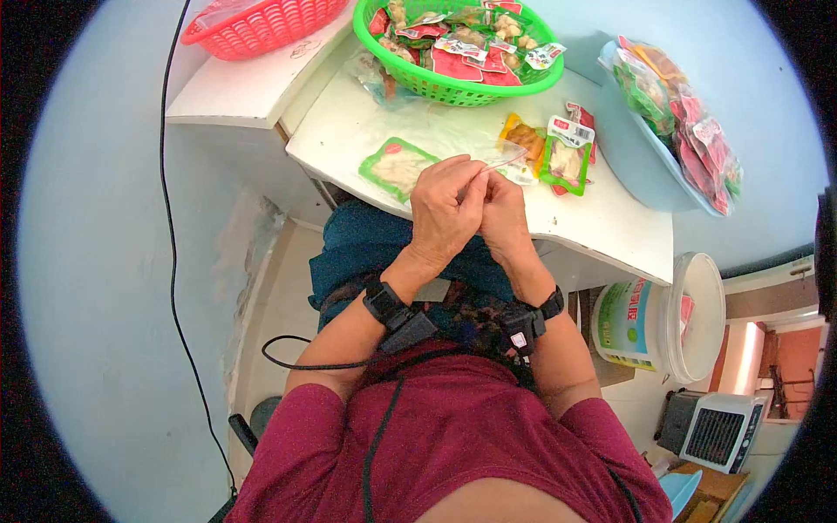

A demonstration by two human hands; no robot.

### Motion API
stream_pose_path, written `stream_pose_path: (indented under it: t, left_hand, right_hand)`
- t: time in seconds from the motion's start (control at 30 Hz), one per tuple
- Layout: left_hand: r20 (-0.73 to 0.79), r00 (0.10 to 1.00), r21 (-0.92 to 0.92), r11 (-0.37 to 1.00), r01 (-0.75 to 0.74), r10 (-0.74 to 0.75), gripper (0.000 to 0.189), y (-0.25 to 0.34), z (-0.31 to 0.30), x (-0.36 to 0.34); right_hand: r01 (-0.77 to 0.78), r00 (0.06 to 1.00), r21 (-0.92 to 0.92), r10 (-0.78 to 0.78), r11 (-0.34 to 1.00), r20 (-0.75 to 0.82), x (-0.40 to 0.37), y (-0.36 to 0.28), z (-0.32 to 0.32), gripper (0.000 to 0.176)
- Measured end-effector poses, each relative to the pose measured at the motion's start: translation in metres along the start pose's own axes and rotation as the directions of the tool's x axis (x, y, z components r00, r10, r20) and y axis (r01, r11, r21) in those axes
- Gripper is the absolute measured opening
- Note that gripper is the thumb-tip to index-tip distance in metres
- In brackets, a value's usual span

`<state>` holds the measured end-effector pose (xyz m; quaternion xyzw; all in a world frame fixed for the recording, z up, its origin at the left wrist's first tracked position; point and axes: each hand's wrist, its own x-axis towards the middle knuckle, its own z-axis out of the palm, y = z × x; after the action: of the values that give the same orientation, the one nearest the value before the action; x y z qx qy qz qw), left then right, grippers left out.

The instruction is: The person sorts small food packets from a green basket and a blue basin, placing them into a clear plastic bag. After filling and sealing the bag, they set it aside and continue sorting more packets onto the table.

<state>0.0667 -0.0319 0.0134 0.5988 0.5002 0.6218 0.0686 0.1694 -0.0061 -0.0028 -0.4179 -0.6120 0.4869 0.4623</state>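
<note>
Above the front edge of the white table (340, 139), my left hand (443, 207) and my right hand (506, 212) meet, fingers pinched together. Between their fingertips is the edge of a clear plastic bag (506, 159), which spreads over the tabletop. A green-edged packet with pale food (399, 167) lies flat by my left hand, overlapped by the clear film. Just beyond my right hand are a yellow packet (525, 137) and an upright-looking green-and-white packet (567, 157), with a red packet partly hidden behind them.
A green basket (436, 89) full of packets stands at the back, and a red basket (261, 33) on a white ledge (235, 96) to the left. At right sit a light blue basin (632, 161) heaped with packets and a white bucket (697, 314) below.
</note>
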Motion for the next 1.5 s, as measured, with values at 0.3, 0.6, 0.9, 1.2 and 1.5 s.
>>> stream_pose_path:
  t: [0.3, 0.6, 0.9, 1.2, 1.5]
  left_hand:
    - [-0.023, 0.999, -0.026, 0.999, -0.035, 0.035, 0.012, 0.009, 0.0, 0.002]
    - [-0.041, 0.998, -0.059, 0.997, -0.049, 0.047, 0.012, 0.007, 0.003, 0.0]
    - [0.016, 0.997, 0.088, 0.993, -0.08, 0.078, 0.013, 0.002, -0.005, -0.005]
    - [0.021, 0.995, 0.106, 0.99, -0.097, 0.095, 0.013, 0.006, -0.005, -0.004]
    - [0.049, 0.995, 0.106, 0.991, -0.086, 0.081, 0.012, 0.005, -0.008, -0.003]
  right_hand:
    - [-0.026, 1.0, 0.117, 0.025, 0.993, 0.007, 0.001, -0.002, 0.004, 0.01]
    - [-0.188, 0.97, 0.176, 0.155, 0.966, 0.186, -0.004, -0.02, -0.004, 0.012]
    - [-0.019, 0.989, 0.024, 0.022, 1.0, -0.147, -0.02, -0.023, -0.032, 0.018]
    - [0.138, 0.853, -0.83, -0.49, 0.541, -0.178, 0.032, -0.037, -0.137, 0.033]
    - [0.117, 0.961, -0.867, -0.276, 0.484, -0.024, 0.075, -0.019, -0.162, 0.046]
